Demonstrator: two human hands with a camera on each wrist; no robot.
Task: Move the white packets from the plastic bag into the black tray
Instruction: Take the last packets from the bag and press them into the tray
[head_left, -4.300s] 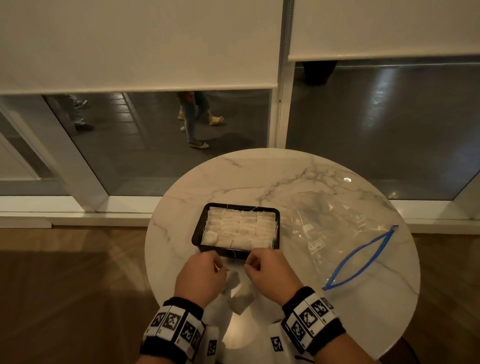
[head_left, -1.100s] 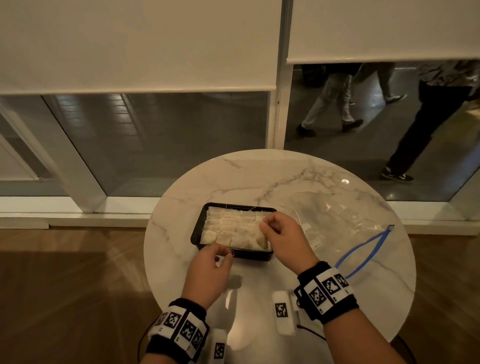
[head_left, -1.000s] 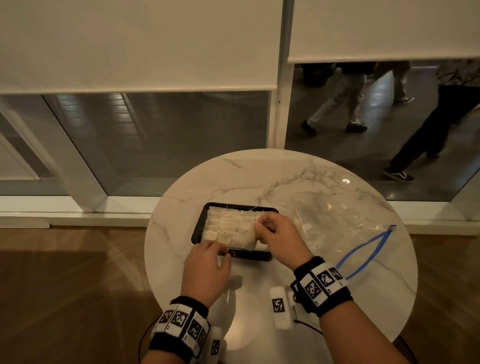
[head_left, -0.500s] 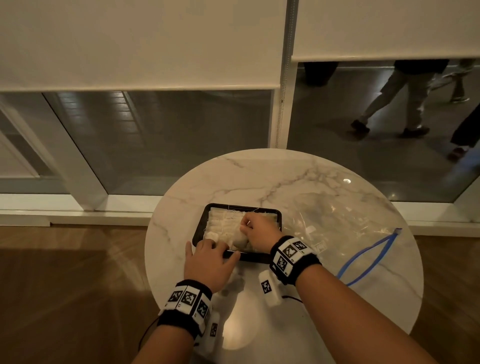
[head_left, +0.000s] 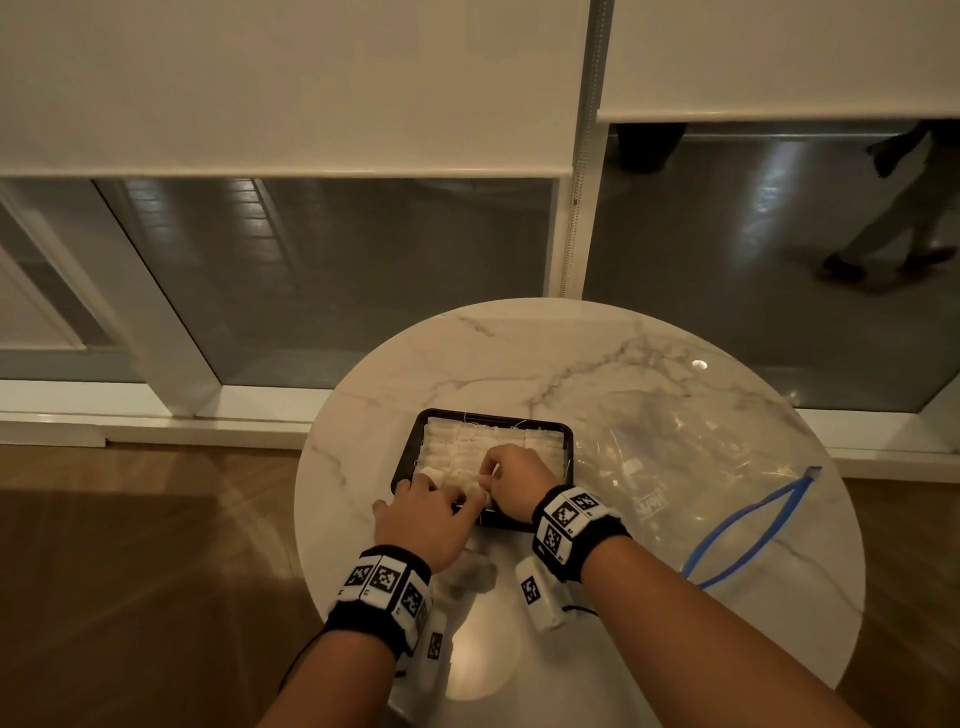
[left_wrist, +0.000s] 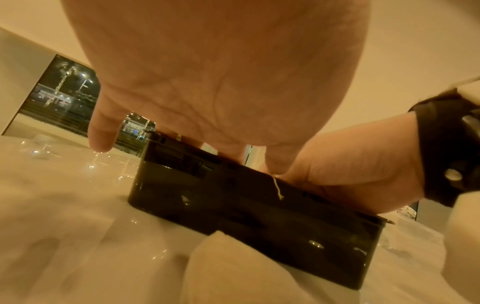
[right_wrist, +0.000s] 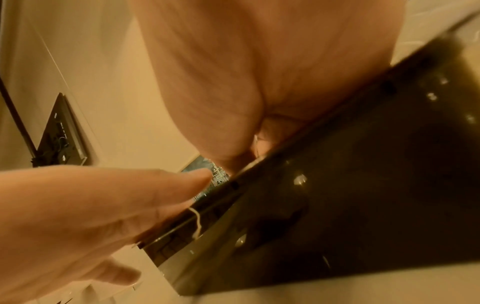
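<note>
the black tray (head_left: 406, 453) sits near the middle of the round marble counter (head_left: 467, 358), its long axis running left to right across the head view, open side up; it is shallow, glossy and rectangular with rounded corners; white packets (head_left: 462, 447) fill it in tidy rows, small soft pale squares lying flat, with thin threads trailing over the rim; 1 thread (left_wrist: 277, 188) hangs down the near wall; the left hand (head_left: 423, 522) rests at the tray's near left corner, fingers (left_wrist: 100, 131) stretched out fairly straight over the rim and packets, gripping nothing that shows; the right hand (head_left: 514, 480) is over the tray's near middle, fingers curled down onto the packets, seemingly pinching a white packet edge, though the wrist view is too blurred to tell for certain; the clear plastic bag (head_left: 691, 467) lies flat just to the right of the tray, its blue zip strip (head_left: 748, 525) gaping toward the counter's right edge; both wrists wear black bands with square coded markers (head_left: 566, 514).
</note>
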